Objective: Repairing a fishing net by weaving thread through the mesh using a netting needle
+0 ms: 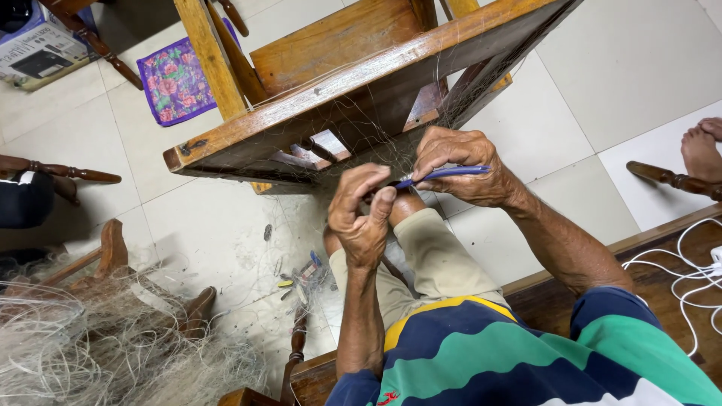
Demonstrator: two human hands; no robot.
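Currently: both hands work fine net at the chair frame.

Left hand has thumb and fingers pinched together on net strands, just below the frame; what lies inside the pinch cannot be made out. Right hand is closed around a blue needle, whose tip points toward the left fingers and nearly meets them. Net hangs from the frame directly above both hands; more net lies heaped well off to the left hand's side. Judgement: good work here calls for steady tension from the left pinch, the needle passed cleanly through one mesh, and no slack snagging the frame edge.
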